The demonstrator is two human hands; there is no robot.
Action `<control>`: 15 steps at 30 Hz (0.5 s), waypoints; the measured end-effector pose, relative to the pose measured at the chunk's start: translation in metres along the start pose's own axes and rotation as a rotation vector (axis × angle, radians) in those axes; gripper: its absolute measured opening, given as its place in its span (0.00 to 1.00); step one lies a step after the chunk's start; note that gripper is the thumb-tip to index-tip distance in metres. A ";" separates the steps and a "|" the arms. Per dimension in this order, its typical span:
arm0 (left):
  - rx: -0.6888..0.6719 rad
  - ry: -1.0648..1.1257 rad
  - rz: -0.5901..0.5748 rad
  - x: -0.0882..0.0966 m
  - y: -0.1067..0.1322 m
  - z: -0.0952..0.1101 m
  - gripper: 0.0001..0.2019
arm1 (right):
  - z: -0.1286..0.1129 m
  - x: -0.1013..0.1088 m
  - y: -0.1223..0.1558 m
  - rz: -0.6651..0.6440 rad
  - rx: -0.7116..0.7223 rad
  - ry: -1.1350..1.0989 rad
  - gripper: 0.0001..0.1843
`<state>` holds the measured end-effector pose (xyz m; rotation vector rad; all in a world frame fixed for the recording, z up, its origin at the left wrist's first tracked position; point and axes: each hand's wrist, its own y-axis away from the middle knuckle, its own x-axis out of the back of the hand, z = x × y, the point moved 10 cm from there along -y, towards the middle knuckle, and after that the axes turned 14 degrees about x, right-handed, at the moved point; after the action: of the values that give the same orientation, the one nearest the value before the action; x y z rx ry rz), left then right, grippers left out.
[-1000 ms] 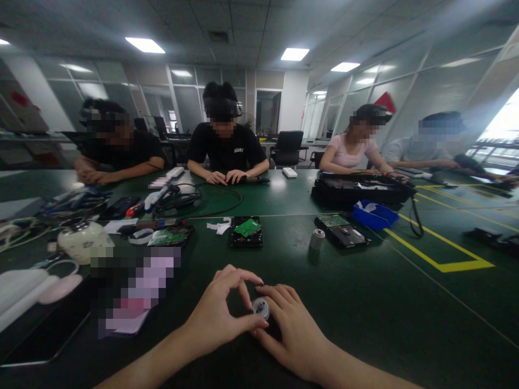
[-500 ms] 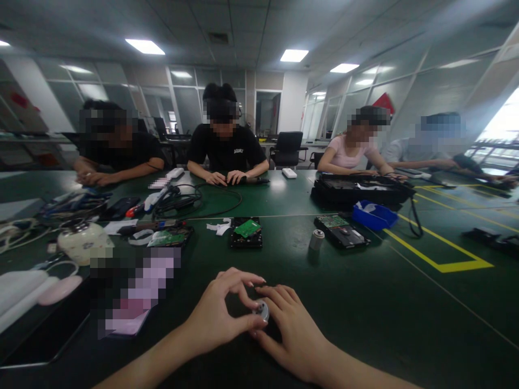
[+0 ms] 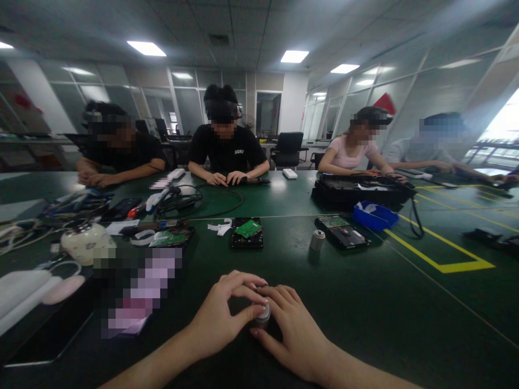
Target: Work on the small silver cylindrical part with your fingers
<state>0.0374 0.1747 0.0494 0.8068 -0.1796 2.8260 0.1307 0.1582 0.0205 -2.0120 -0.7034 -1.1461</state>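
A small silver metal cylinder (image 3: 261,319) is between my hands, low over the green table (image 3: 365,302). My left hand (image 3: 221,310) pinches thumb and fingertips at its top and partly covers it. My right hand (image 3: 294,327) curves round its side, thumb in front and fingers behind. How far the cylinder rests on the table is hidden. A similar silver cylinder (image 3: 317,240) stands upright farther off to the right, touched by neither hand.
Opened hard drives (image 3: 248,233) with circuit boards lie ahead. A blue bin (image 3: 375,216) and black casing (image 3: 360,189) stand back right. At left are a phone (image 3: 48,329), a patterned jar (image 3: 87,243) and cables. Several people (image 3: 227,146) sit opposite.
My left thumb and fingers have closed over the cylinder's top, hiding the holes that showed there. More of its side shows now. My right hand has hardly moved.
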 end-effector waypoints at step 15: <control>0.211 -0.171 0.244 0.031 -0.032 -0.069 0.08 | 0.000 0.002 0.002 -0.019 -0.030 0.009 0.21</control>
<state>-0.0168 0.2221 0.0095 1.1450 -0.0028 3.0384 0.1331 0.1575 0.0213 -2.0278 -0.7065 -1.1831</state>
